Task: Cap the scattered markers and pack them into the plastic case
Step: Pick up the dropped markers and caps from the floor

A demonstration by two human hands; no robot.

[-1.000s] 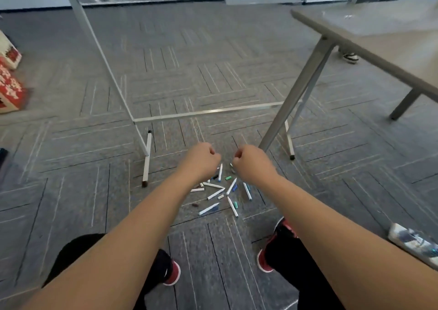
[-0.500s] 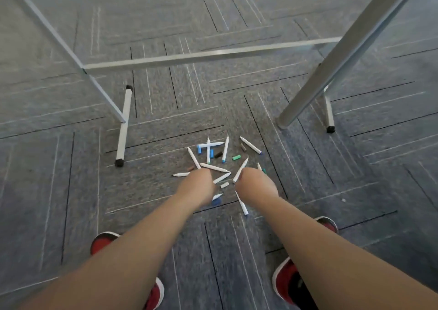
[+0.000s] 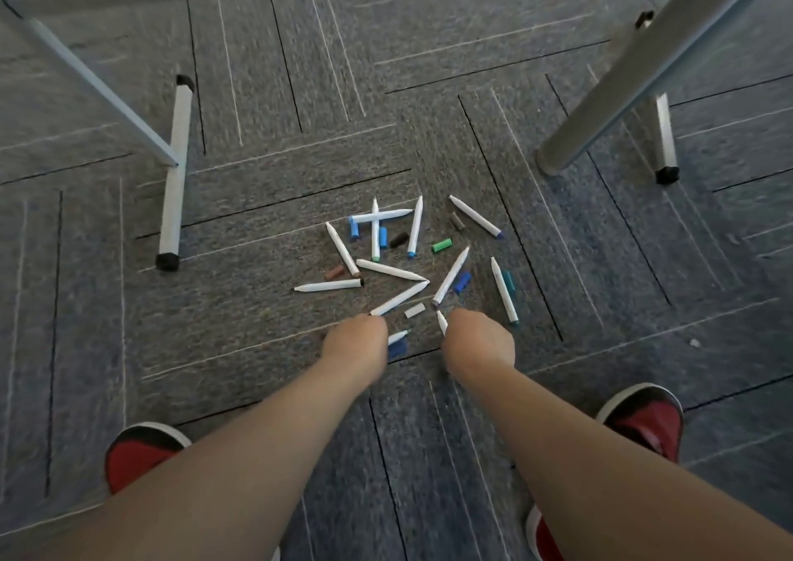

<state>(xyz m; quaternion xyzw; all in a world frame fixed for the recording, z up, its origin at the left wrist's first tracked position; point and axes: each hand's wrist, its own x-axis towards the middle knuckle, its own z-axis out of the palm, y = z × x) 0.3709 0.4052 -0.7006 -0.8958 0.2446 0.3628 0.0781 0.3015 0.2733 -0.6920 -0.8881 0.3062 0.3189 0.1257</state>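
Several white markers [image 3: 392, 269] lie uncapped and crisscrossed on the grey carpet, with loose caps among them: a green cap [image 3: 442, 245], a blue cap [image 3: 462, 282], a brown cap [image 3: 334, 273] and a white cap [image 3: 414, 310]. My left hand [image 3: 356, 341] is low at the near edge of the pile, fingers curled under like a fist; a marker tip and a blue cap show at its right side. My right hand [image 3: 478, 337] is level with it, knuckles up, and a white marker [image 3: 442, 322] runs under its left edge. The plastic case is out of view.
A white stand's foot [image 3: 174, 174] lies left of the pile, with its slanted strut above. A grey table leg [image 3: 622, 88] slants down at the right, beside another white foot [image 3: 665, 140]. My red shoes [image 3: 137, 453] [image 3: 643, 419] flank my forearms.
The view has dropped closer to the floor and the pile looks larger. Both hands have come down to the near edge of the markers.
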